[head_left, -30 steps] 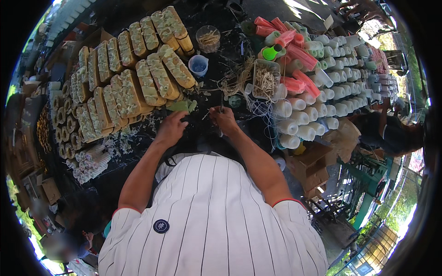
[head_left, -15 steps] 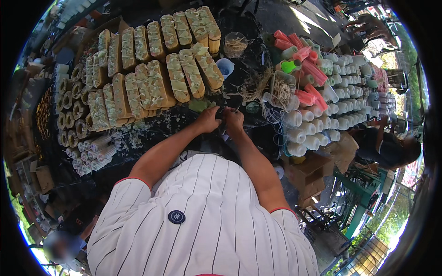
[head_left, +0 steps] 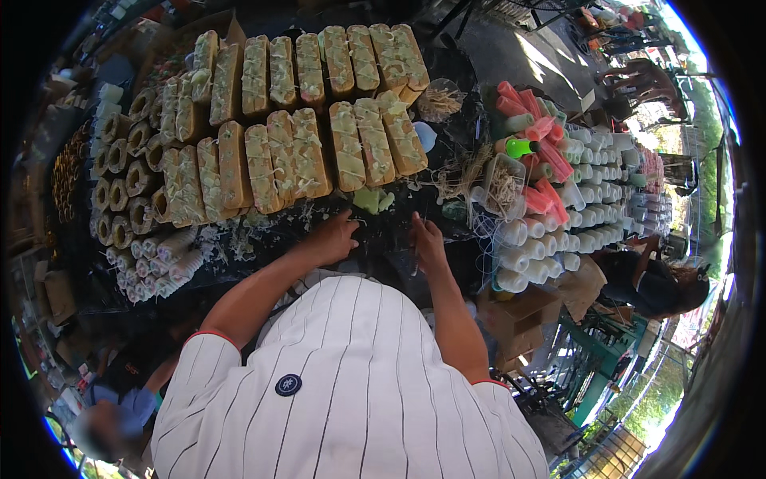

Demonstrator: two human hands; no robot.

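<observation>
My left hand hovers near the front edge of the black-covered table, its fingers apart and slightly bent. A crumpled pale green piece lies just beyond its fingertips. To the right, my right hand is closed around something slim; a small pale end shows below the fingers, but its kind is unclear. Ahead of both hands stand two rows of long tan blocks, their tops covered with pale green scraps and drips. Small pale flakes are strewn along their near side.
Hollow tan tubes and pale ridged rolls are stacked at left. On the right are pink rolls, rows of white cylinders, a tub of straw-like strips and a bright green item. Another person is at far right.
My hands were close together; now they are apart, the left shifted left and nearer me, the right shifted right. The pale green piece shows more fully. The whole view has shifted a little.
</observation>
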